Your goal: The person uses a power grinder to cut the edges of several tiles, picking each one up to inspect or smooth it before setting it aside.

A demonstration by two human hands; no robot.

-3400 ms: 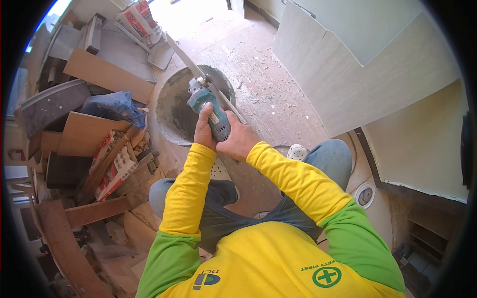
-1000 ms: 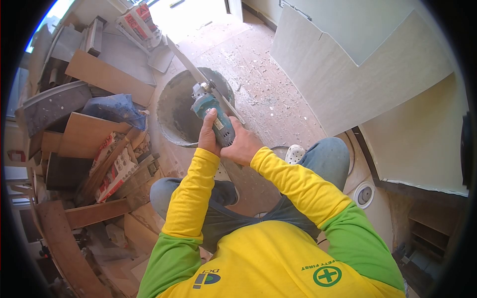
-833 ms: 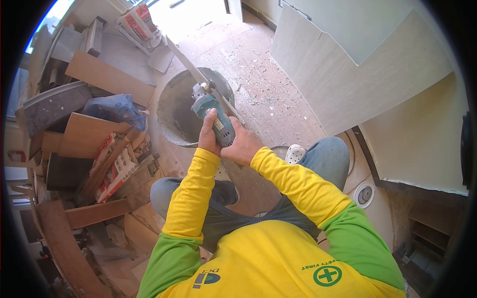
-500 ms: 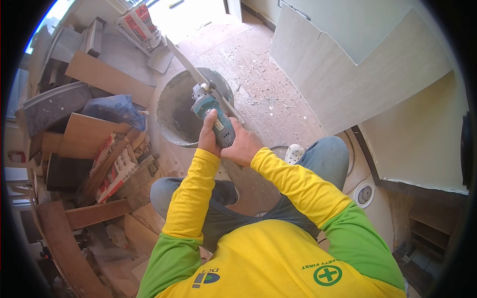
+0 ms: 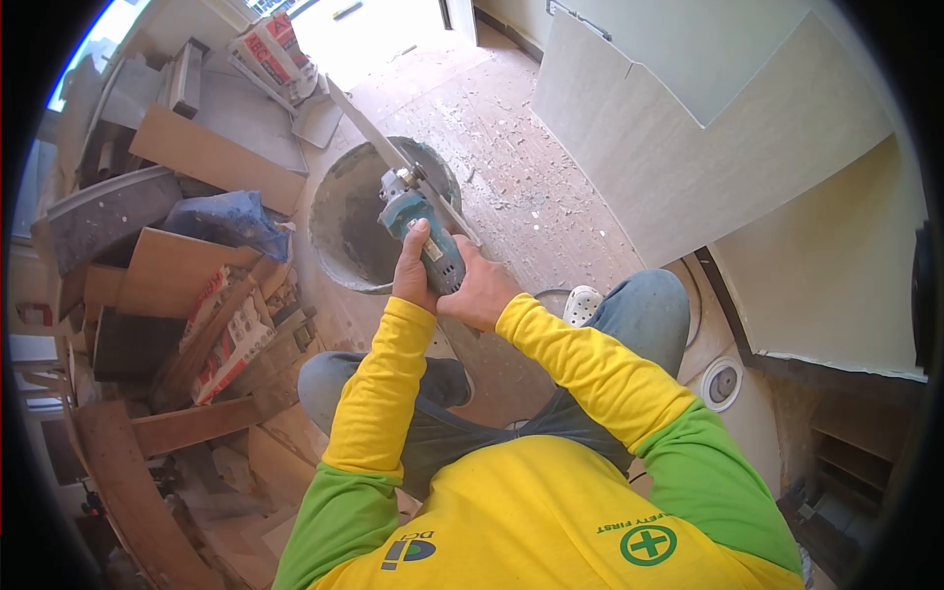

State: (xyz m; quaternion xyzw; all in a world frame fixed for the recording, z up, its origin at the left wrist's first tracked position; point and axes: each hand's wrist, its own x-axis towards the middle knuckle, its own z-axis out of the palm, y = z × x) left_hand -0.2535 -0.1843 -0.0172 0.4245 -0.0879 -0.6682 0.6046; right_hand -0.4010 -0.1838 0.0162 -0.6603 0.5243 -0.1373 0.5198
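Both of my hands are wrapped around a teal angle grinder (image 5: pixel 433 246). My left hand (image 5: pixel 414 267) closes on its near side with the thumb along the body, while my right hand (image 5: pixel 486 289) grips the right side and rear. The grinder's metal head points away from me, over a grey, mortar-stained bucket (image 5: pixel 339 241). A long pale strip (image 5: pixel 366 124) spans the bucket's opening. It meets the grinder head and extends past it on the right, where the head partly hides it.
Boards (image 5: pixel 216 157), a blue plastic sheet (image 5: pixel 228 218) and a red-and-white bag (image 5: pixel 270 49) are piled at left. Chips litter the floor (image 5: pixel 511 138). A large notched pale panel (image 5: pixel 678 167) stands at right. A round drain fitting (image 5: pixel 721 383) lies beside my right knee.
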